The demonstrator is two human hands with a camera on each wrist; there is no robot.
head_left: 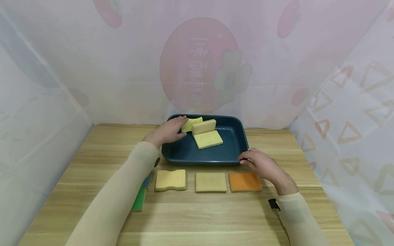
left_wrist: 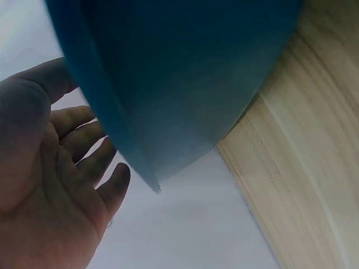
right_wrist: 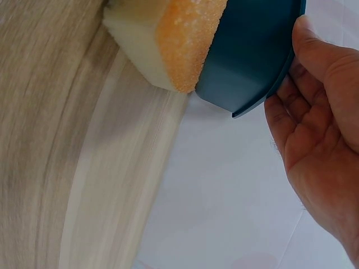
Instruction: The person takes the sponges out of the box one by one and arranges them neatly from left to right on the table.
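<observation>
Over tray (head_left: 235, 150), left hand (head_left: 167, 131) touching sponge (head_left: 191, 123); right hand (head_left: 261, 165) steadying rim

Tray (head_left: 237, 150) – smooth, matt blue plastic; sponges (head_left: 211, 182) porous, rough; table (head_left: 197, 218) – pale grained wood.

My head camera sits high at the near edge of the desk (head_left: 197, 218), looking forward and down, far enough back to take in both arms, the blue tray (head_left: 234, 150) and the curtain behind the far edge. My left wrist camera sits very close under the left hand (left_wrist: 50, 185), looking up along the tray's outer wall (left_wrist: 179, 84), with desk wood at the right. My right wrist camera is equally close beside the right hand (right_wrist: 322, 140), facing the tray's rim (right_wrist: 252, 61) and the orange sponge (right_wrist: 188, 42). All three share the tray.
</observation>
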